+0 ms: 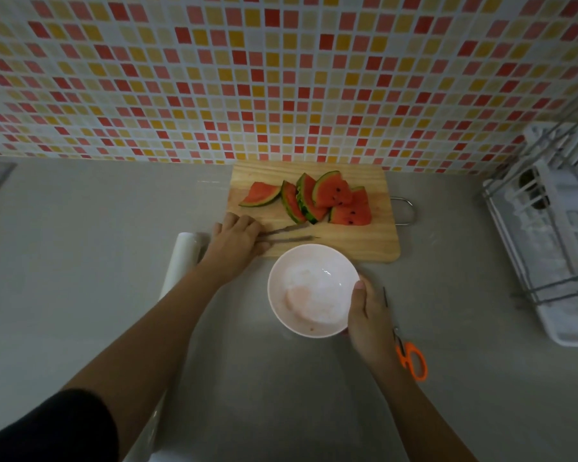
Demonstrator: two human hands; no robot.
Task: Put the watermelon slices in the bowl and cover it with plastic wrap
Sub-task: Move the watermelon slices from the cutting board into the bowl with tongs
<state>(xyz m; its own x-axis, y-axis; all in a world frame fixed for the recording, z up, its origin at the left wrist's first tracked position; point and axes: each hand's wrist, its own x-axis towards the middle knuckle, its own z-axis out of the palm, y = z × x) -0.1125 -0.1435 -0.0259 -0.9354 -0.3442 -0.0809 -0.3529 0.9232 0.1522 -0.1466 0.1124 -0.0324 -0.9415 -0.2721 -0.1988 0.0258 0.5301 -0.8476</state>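
The watermelon slices (pixel 309 200) — red wedges with green rind — leaned together on the cutting board (pixel 364 241), just behind the pale bowl (pixel 314 288). Your right hand (pixel 367 315) gripped its rim; your left hand (pixel 236 240) curled round metal tongs (pixel 287 235). The plastic wrap roll (pixel 184 251) lay left, scissors (pixel 411 360) right.

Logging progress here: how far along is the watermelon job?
Nothing finished yet. The watermelon slices all lie on the cutting board; the bowl holds none. Left hand holds tongs, right hand grips the bowl's rim. Remaining: moving slices, then covering with the wrap roll.
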